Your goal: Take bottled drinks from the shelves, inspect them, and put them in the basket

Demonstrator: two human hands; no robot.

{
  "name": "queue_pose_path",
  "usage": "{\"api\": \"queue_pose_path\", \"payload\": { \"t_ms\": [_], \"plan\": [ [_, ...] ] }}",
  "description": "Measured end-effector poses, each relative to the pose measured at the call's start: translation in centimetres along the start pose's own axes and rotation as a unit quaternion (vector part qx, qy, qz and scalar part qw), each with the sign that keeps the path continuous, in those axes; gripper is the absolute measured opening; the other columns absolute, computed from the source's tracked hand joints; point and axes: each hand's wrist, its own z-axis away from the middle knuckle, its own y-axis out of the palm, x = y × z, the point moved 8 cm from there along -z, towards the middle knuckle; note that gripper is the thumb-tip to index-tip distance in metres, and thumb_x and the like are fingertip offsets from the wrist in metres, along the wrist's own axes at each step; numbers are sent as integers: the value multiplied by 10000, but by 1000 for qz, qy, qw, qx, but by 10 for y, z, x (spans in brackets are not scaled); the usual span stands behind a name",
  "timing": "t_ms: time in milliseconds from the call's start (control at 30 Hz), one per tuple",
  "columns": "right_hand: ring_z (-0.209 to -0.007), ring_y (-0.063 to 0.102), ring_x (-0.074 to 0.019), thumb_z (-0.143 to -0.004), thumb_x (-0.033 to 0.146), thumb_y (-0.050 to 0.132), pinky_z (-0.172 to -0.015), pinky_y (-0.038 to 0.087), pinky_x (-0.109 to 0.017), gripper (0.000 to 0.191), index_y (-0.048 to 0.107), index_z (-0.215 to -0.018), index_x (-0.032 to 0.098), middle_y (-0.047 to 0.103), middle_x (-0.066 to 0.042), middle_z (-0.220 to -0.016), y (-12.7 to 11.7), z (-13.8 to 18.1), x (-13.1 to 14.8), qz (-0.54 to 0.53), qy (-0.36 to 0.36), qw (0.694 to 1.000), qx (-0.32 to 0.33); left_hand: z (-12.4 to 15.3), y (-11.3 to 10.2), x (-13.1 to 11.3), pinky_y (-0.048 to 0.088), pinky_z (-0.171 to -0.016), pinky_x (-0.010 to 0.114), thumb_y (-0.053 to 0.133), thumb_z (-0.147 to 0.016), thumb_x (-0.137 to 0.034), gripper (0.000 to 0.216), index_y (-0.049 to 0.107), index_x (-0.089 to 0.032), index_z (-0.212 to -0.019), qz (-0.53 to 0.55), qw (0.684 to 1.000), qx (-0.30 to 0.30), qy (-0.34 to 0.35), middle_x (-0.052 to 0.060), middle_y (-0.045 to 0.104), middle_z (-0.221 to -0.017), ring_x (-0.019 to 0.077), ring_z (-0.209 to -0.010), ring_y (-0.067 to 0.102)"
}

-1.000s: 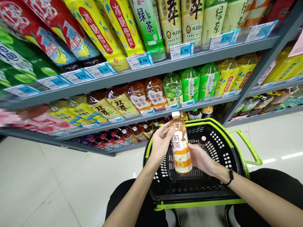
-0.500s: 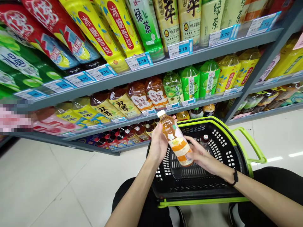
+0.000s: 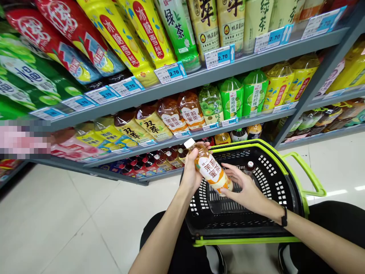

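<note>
I hold an orange tea bottle (image 3: 210,167) with a white cap and a white label, tilted with its cap up and to the left. My left hand (image 3: 192,171) is wrapped round its upper part near the neck. My right hand (image 3: 242,186) cups the bottle's lower end from beneath, fingers curled against it. The bottle hangs over a black shopping basket (image 3: 273,179) with a lime green rim and handle. Another small bottle (image 3: 250,167) with a white cap stands inside the basket just right of my hands.
Grey shelves (image 3: 199,78) full of bottled drinks run across the view, with blue price tags reading 2.70. Matching tea bottles (image 3: 190,110) stand on the middle shelf. A pale tiled floor (image 3: 57,220) lies to the left. My dark-trousered knees flank the basket.
The bottle has tipped from upright to slanted, cap leaning left, and has been turned so its label faces up. Both hands stayed on it; the view shifted slightly.
</note>
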Motion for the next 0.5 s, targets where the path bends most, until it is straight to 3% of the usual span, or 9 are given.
{"api": "queue_pose_path", "payload": {
  "t_ms": [167, 333, 500],
  "plan": [
    [-1289, 606, -287, -863, 358, 790, -1155, 461, -532, 787, 405, -1543, 263, 604, -126, -1429, -6, 1, -6, 87, -12, 996, -12, 6, 10, -2, 573, -958, 366, 826, -738, -412, 380, 716, -221, -1047, -52, 996, 73, 14, 62, 733, -1113, 234, -1047, 703],
    [-1257, 620, -278, -898, 314, 741, -1100, 506, -472, 711, 407, -1524, 269, 593, -116, -1428, -3, 3, 8, 158, -67, 985, -9, 9, 15, -2, 564, -918, 371, 887, -660, -434, 554, 673, -223, -1126, -65, 993, 104, 5, 45, 722, -1054, 218, -936, 705],
    [-1210, 632, -268, -865, 212, 721, -1059, 524, -446, 616, 480, -1430, 266, 623, -97, -1323, -8, 2, 16, 205, -91, 973, -60, 10, 20, -6, 553, -917, 351, 845, -742, -309, 362, 679, -221, -1051, -47, 989, 136, 25, 36, 711, -1045, 213, -989, 692]
  ]
}}
